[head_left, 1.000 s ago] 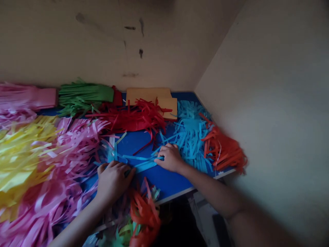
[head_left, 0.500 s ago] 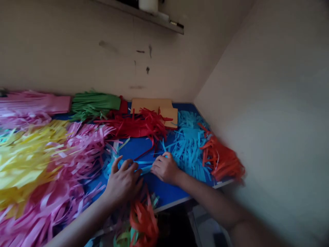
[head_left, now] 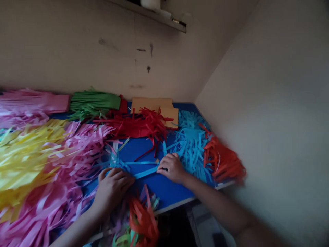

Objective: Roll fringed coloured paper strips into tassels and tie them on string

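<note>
A light-blue paper strip (head_left: 146,172) runs taut between my two hands, low over the blue tabletop. My right hand (head_left: 171,168) is closed on its right end, and a small dark thing I cannot make out shows by the fingers. My left hand (head_left: 113,185) lies over the left end with its fingers bent down together; the fingertips are hidden. A second thin blue strip (head_left: 141,163) stretches just behind. More light-blue fringe (head_left: 114,159) lies bunched beyond my left hand, beside what looks like clear plastic.
Fringed paper covers much of the table (head_left: 164,188): yellow (head_left: 28,154), pink (head_left: 82,144), green (head_left: 96,103), red (head_left: 138,125), light blue (head_left: 191,144) and orange (head_left: 223,159). Tan sheets (head_left: 151,103) lie at the back. Orange strips (head_left: 142,219) hang at the front edge. A shelf (head_left: 154,15) juts overhead.
My left hand has moved left and toward me, its raised fingers now lowered. My right hand has shifted slightly right. More of the blue strip shows between them.
</note>
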The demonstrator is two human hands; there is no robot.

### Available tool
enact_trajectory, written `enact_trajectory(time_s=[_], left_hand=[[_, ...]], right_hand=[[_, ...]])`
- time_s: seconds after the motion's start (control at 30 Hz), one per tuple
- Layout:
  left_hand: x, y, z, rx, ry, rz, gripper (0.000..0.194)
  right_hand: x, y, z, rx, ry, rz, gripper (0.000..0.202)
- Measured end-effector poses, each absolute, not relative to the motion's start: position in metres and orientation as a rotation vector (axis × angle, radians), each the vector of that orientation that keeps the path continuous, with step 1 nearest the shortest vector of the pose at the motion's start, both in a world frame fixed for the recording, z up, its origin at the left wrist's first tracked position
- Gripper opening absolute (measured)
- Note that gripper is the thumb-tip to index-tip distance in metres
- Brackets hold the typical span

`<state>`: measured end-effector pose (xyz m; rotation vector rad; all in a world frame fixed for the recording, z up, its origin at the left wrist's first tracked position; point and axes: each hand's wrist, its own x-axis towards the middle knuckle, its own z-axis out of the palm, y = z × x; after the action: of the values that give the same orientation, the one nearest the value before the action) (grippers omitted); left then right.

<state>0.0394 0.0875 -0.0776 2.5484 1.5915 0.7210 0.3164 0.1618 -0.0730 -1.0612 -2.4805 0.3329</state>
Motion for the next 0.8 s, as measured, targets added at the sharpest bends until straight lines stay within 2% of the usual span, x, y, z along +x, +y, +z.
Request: enact_trajectory(time_s=[0.23, 0.43, 0.53, 0.67, 0.8], left_hand=[[0.05, 0.096, -0.068, 2.327, 1.765, 0.618, 0.033], [0.058, 0.102, -0.057, 2.369, 1.877, 0.33, 0.025], [0.059, 0.1, -0.054, 2.509, 1.803, 0.388, 0.013], [0.066, 0.093, -0.052, 2.69, 1.645, 0.561, 0.031], [0.075, 0.094, -0.05, 2.714, 1.649, 0.641, 0.018]], right_hand=[[0.305, 0.166, -0.059, -1.332, -2.432, 0.555, 0.011], [0.296, 0.164, -0.051, -1.473, -2.451, 0.492, 0.009], [0.301, 0.162, -0.048, -1.237, -2.573, 0.317, 0.004], [0.307, 0.16, -0.051, -0.765, -2.727, 0.06, 0.012], [0.305, 0.162, -0.055, -0.695, -2.784, -0.07, 0.018]])
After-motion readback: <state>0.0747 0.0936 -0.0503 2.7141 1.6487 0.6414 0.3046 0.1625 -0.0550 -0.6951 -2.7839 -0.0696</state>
